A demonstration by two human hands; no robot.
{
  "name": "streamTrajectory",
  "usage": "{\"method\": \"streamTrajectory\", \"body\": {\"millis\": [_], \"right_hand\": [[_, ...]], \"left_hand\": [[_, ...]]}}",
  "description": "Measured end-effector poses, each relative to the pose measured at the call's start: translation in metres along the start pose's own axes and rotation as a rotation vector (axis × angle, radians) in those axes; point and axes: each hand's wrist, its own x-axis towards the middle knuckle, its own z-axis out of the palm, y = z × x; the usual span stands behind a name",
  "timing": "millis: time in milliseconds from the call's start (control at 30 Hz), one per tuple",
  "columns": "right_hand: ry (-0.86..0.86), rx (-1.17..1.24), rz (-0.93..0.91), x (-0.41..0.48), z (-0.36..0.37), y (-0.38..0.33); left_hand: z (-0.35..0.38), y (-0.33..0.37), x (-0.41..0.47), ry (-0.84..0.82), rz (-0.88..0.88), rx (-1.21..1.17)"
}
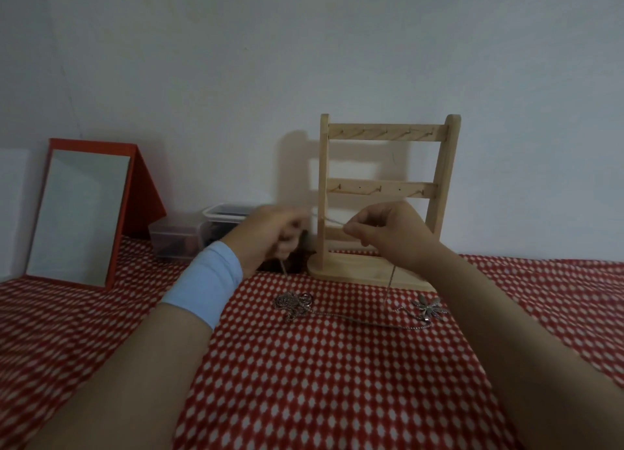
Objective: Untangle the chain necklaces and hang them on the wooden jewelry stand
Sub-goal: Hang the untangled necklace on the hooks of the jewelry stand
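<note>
Your left grip [270,236], blurred, is clenched on a thin chain [326,220], and a strand hangs below it. Your right grip [378,233] pinches the same chain at the fingertips. It runs taut between them, just in front of the wooden jewelry stand [385,193] at the far edge of the counter [337,382]. Its slack drops to a knotted tangle [293,304] and a dragonfly pendant [429,306] lying near the stand's base. Pull the grips further apart and you probably cinch that tangle tighter. Lift quickly and the pendant may catch on the base or drag the tangle along.
</note>
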Motion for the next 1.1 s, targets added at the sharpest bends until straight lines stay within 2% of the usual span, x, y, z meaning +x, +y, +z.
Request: {"method": "streamTrajectory", "body": {"millis": [67, 133, 267, 367, 500, 633, 700, 800, 900, 967, 1033, 1100], "right_hand": [[0.0, 0.009, 0.026, -0.001, -0.003, 0.002], [0.018, 0.062, 0.055, -0.003, -0.006, 0.002], [-0.053, 0.111, 0.133, -0.002, -0.006, -0.011], [-0.142, 0.138, 0.138, 0.001, -0.007, -0.028], [-0.14, 0.249, 0.087, 0.002, -0.014, -0.05], [0.002, -0.194, 0.014, 0.004, -0.018, -0.064], [0.132, -0.263, -0.02, 0.004, -0.021, -0.067], [0.205, -0.1, -0.056, 0.004, -0.03, -0.071], [0.045, 0.308, 0.046, -0.001, -0.039, -0.084], [-0.035, 0.473, 0.098, -0.003, -0.046, -0.089], [-0.092, 0.491, 0.111, -0.005, -0.057, -0.092], [-0.136, 0.441, 0.134, -0.008, -0.065, -0.092]], "left_hand": [[-0.012, 0.006, -0.003, 0.031, 0.012, -0.536], [-0.024, 0.014, -0.008, 0.042, 0.094, -0.839], [-0.021, 0.03, -0.014, -0.004, 0.199, -0.971], [-0.004, 0.048, -0.01, 0.006, 0.24, -0.823], [0.021, 0.067, -0.006, 0.027, 0.196, -0.123], [0.035, 0.076, -0.003, -0.062, 0.189, 0.217], [0.036, 0.085, -0.004, -0.056, 0.194, 0.346], [0.037, 0.098, -0.005, -0.091, 0.182, 0.356], [0.038, 0.104, -0.003, -0.171, 0.13, 0.249], [0.037, 0.107, -0.004, -0.217, 0.14, 0.18], [0.037, 0.116, -0.007, -0.194, 0.178, 0.17], [0.035, 0.124, -0.007, -0.096, 0.208, 0.222]]}}
